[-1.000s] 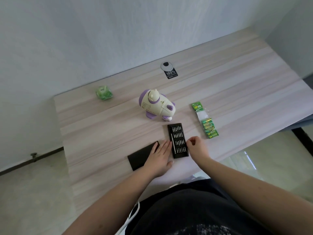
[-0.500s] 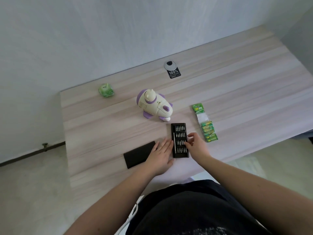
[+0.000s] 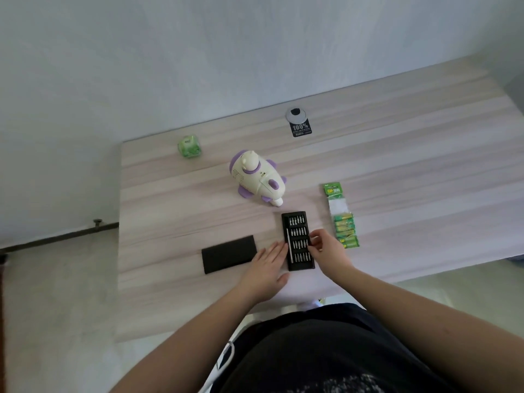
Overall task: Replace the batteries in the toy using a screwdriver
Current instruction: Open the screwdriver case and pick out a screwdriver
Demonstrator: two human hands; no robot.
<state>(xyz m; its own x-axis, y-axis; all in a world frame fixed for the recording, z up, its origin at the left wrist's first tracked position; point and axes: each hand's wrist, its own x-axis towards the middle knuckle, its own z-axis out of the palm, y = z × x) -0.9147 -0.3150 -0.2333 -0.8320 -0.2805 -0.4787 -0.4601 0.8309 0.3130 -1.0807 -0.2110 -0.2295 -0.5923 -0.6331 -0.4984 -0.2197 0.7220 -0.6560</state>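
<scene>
A cream and purple toy (image 3: pixel 258 178) lies on the wooden table (image 3: pixel 397 171). In front of it sits an open black screwdriver bit tray (image 3: pixel 297 236) with rows of bits and a slim driver along its left side. My left hand (image 3: pixel 268 268) lies flat against the tray's left edge, fingers spread. My right hand (image 3: pixel 326 248) rests at the tray's right edge, its curled fingertips over the bits; I cannot tell whether they pinch one. A green strip of batteries (image 3: pixel 341 219) lies to the right.
The tray's black lid (image 3: pixel 229 258) lies left of my left hand. A small green cube (image 3: pixel 189 146) sits at the back left. A grey cable port with a black tag (image 3: pixel 297 121) is at the back. The table's near edge runs just below my wrists.
My right hand has moved from the tray's lower right corner up onto the bit rows. My left hand has stayed put. The camera view has shifted slightly.
</scene>
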